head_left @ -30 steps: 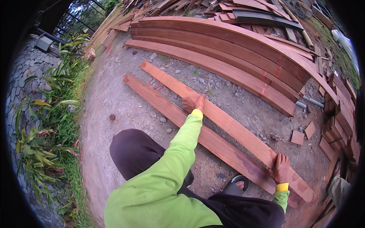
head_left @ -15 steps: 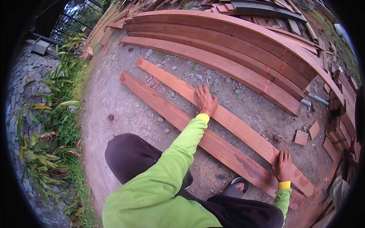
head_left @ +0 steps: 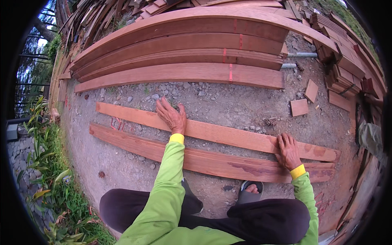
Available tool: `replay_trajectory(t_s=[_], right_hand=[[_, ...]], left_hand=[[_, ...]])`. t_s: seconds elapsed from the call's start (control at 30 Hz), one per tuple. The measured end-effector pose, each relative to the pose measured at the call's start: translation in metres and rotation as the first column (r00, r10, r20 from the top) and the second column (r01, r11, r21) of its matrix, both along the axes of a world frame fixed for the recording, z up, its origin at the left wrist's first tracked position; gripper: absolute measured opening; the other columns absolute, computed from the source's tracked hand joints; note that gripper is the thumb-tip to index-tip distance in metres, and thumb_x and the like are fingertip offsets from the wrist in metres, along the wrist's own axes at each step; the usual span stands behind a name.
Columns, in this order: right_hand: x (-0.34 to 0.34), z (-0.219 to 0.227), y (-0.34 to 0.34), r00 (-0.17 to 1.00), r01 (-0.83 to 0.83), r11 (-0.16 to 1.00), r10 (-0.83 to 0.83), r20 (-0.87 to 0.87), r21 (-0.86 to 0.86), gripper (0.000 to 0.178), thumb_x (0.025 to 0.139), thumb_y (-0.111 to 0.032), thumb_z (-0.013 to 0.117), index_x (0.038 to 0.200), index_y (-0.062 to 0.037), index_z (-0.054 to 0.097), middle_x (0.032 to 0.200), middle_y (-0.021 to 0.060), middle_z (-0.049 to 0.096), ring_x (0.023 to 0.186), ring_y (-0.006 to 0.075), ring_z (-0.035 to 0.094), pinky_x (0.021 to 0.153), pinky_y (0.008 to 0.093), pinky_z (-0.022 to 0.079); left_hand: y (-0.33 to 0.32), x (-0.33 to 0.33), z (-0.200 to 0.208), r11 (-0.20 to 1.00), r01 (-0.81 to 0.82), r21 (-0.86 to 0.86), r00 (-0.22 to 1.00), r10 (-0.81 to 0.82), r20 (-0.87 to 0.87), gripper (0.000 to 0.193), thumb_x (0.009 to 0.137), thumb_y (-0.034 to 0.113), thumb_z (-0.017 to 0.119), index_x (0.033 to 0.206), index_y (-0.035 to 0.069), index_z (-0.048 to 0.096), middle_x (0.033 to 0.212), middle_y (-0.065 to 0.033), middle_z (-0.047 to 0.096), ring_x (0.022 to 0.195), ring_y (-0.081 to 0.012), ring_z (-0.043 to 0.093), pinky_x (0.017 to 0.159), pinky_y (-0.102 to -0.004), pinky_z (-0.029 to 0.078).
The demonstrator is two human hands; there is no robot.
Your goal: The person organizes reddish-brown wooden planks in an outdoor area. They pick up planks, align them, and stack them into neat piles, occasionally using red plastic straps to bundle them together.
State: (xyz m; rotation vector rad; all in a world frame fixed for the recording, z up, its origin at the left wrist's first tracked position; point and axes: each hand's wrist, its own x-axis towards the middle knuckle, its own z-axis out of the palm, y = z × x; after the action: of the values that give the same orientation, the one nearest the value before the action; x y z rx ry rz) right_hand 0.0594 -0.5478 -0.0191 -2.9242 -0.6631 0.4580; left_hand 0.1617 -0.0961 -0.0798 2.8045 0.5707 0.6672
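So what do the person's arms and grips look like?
The left lime-green cloth sleeve ends in a yellow band-like cloth cuff; the right lime-green cloth sleeve has a matching yellow cuff. The bare left grip and bare right grip wear no gloves.

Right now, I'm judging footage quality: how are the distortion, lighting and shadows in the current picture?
Head view: fisheye distortion arches the long boards near the top; head view: the corners fall to black; head view: soft daylight, with no hard-edged shadows on the upper loose board.
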Motion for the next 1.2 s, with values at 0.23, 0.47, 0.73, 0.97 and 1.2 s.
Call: replay_trajectory(t_s=[0.23,0.47,0.73,0.97,1.2], right_hand=[[0.029,0.010,0.002,0.996,0.069,0.987,-0.076,0.046,0.142,0.063,0.077,-0.030,0.073,0.127,-0.0005,0.047,0.127,0.0184,0.050,0.117,0.0353,0.048,0.099,0.0462,0.038],[0.127,0.021,0.044,0.969,-0.006,0.964,-0.061,0.239,0.267,0.054,0.083,-0.026,0.069,0.126,0.0000,0.048,0.126,0.0182,0.051,0.115,0.0343,0.050,0.094,0.0458,0.042],[0.234,0.013,0.161,0.871,-0.298,0.951,0.236,0.431,0.080,0.073,0.078,-0.033,0.072,0.135,-0.0006,0.040,0.138,0.0172,0.043,0.129,0.0315,0.041,0.102,0.0519,0.037],[0.240,-0.012,0.198,0.945,-0.075,0.997,0.060,0.320,0.034,0.090,0.069,-0.027,0.081,0.142,-0.0033,0.032,0.140,0.0173,0.041,0.128,0.0340,0.041,0.102,0.0559,0.035],[0.227,-0.011,0.204,0.926,-0.070,0.997,0.059,0.372,0.017,0.086,0.064,-0.022,0.083,0.134,-0.0001,0.038,0.130,0.0187,0.047,0.122,0.0356,0.046,0.099,0.0550,0.038]], left_hand=[[-0.009,0.002,-0.003,0.999,-0.002,-0.044,0.998,-0.001,-0.069,0.067,0.079,0.020,0.066,0.135,0.000,0.036,0.139,-0.0262,0.034,0.131,-0.0417,0.031,0.110,-0.0498,0.025],[-0.008,0.001,-0.005,0.999,0.002,-0.036,0.997,-0.005,-0.075,0.066,0.078,0.021,0.066,0.133,-0.002,0.037,0.138,-0.0262,0.035,0.130,-0.0413,0.032,0.110,-0.0487,0.025],[-0.003,-0.001,-0.010,0.996,-0.050,-0.069,0.998,0.047,-0.046,0.066,0.077,0.021,0.067,0.131,-0.003,0.039,0.134,-0.0250,0.039,0.126,-0.0409,0.034,0.108,-0.0493,0.027],[-0.003,0.002,-0.004,0.993,-0.082,-0.082,0.994,0.075,-0.081,0.071,0.075,0.023,0.068,0.135,0.000,0.036,0.139,-0.0252,0.035,0.130,-0.0419,0.032,0.110,-0.0516,0.025],[-0.005,-0.003,0.001,0.989,-0.082,-0.127,0.996,0.076,-0.052,0.071,0.074,0.020,0.068,0.135,0.000,0.036,0.138,-0.0260,0.035,0.129,-0.0422,0.032,0.108,-0.0512,0.026]])
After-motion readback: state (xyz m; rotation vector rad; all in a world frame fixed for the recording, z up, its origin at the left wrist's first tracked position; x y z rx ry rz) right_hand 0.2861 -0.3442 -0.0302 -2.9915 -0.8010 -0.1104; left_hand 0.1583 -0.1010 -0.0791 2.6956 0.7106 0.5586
